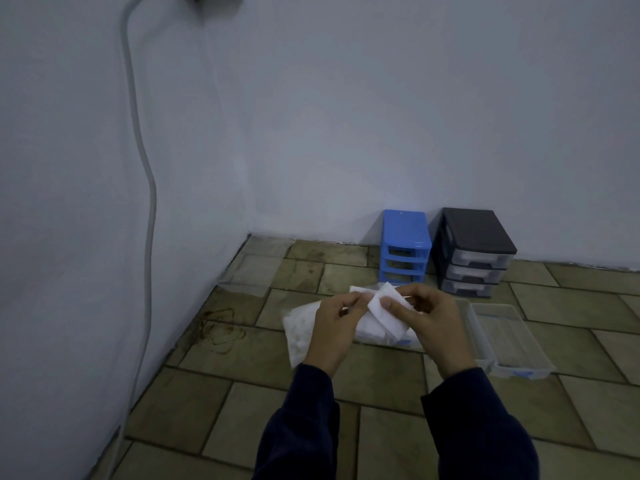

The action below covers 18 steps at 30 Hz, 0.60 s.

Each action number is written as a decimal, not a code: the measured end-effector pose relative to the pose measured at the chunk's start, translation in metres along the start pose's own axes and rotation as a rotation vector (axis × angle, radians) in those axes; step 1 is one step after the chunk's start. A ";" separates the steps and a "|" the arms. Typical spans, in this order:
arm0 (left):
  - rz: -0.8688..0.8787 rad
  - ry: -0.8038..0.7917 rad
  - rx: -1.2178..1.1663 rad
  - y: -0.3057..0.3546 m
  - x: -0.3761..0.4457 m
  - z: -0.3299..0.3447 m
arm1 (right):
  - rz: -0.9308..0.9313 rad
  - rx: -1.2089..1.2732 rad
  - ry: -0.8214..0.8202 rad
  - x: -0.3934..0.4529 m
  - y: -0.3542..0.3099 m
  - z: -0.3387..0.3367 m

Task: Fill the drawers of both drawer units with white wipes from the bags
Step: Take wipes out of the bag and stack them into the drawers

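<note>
My left hand (pixel 332 327) and my right hand (pixel 429 323) both pinch a folded white wipe (pixel 384 311) held above the tiled floor. Under and behind them lies a clear bag of white wipes (pixel 299 329). A blue drawer unit (pixel 403 247) stands against the back wall with its drawer slots empty. To its right stands a black drawer unit (pixel 474 251) with three clear drawers pushed in. Clear drawers (pixel 509 337) taken out of a unit lie on the floor to the right of my hands.
A flat clear plastic bag (pixel 258 271) lies in the corner by the left wall. A grey cable (pixel 147 209) runs down that wall to the floor. Brown stains (pixel 221 330) mark the tiles near the left wall.
</note>
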<state>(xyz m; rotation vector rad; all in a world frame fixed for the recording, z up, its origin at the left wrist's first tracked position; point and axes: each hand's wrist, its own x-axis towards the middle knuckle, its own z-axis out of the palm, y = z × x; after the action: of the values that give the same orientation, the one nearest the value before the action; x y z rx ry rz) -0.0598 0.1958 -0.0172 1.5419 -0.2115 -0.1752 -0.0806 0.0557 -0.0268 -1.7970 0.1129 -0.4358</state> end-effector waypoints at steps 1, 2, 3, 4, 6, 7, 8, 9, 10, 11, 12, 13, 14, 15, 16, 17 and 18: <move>-0.038 0.002 -0.059 0.002 0.000 0.000 | 0.004 0.043 0.010 -0.001 -0.002 0.000; -0.068 -0.002 -0.109 0.003 -0.001 0.000 | 0.009 0.079 0.021 -0.001 -0.003 0.000; -0.071 -0.015 -0.127 0.003 -0.001 0.000 | 0.012 0.106 0.028 -0.002 -0.005 0.000; -0.053 -0.024 -0.105 0.002 -0.001 0.001 | 0.010 0.127 0.028 -0.002 -0.007 -0.001; -0.003 -0.026 -0.059 0.001 -0.002 0.001 | 0.009 0.175 0.017 -0.003 -0.010 -0.002; 0.006 -0.015 -0.049 0.001 -0.002 0.000 | 0.015 0.201 0.015 -0.003 -0.012 -0.002; 0.005 -0.003 -0.050 0.000 -0.002 0.000 | 0.027 0.216 0.016 -0.003 -0.012 -0.003; 0.001 0.009 -0.051 -0.001 -0.001 0.000 | 0.040 0.219 0.016 -0.003 -0.012 -0.004; 0.006 0.016 -0.052 -0.001 -0.001 0.000 | 0.053 0.211 0.009 -0.003 -0.012 -0.006; 0.015 0.023 -0.050 -0.002 0.000 -0.001 | 0.065 0.193 -0.008 -0.002 -0.012 -0.008; 0.021 0.023 -0.049 -0.002 0.001 -0.001 | 0.075 0.170 -0.036 -0.002 -0.013 -0.010; 0.025 0.023 -0.048 -0.003 0.001 -0.002 | 0.083 0.143 -0.067 -0.003 -0.013 -0.011; 0.027 0.021 -0.052 -0.003 0.000 -0.002 | 0.088 0.116 -0.097 -0.003 -0.013 -0.012; 0.028 0.020 -0.056 -0.004 0.000 -0.003 | 0.090 0.089 -0.115 -0.003 -0.012 -0.012; 0.029 0.019 -0.055 -0.004 0.000 -0.003 | 0.089 0.067 -0.117 -0.003 -0.012 -0.012; 0.030 0.021 -0.050 -0.006 0.000 -0.004 | 0.088 0.052 -0.104 -0.003 -0.012 -0.011; 0.032 0.014 -0.047 -0.006 0.000 -0.004 | 0.092 0.047 -0.086 -0.004 -0.011 -0.011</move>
<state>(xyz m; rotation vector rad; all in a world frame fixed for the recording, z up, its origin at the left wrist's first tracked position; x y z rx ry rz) -0.0588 0.1995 -0.0235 1.4915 -0.2191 -0.1436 -0.0893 0.0499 -0.0152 -1.7537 0.1237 -0.2932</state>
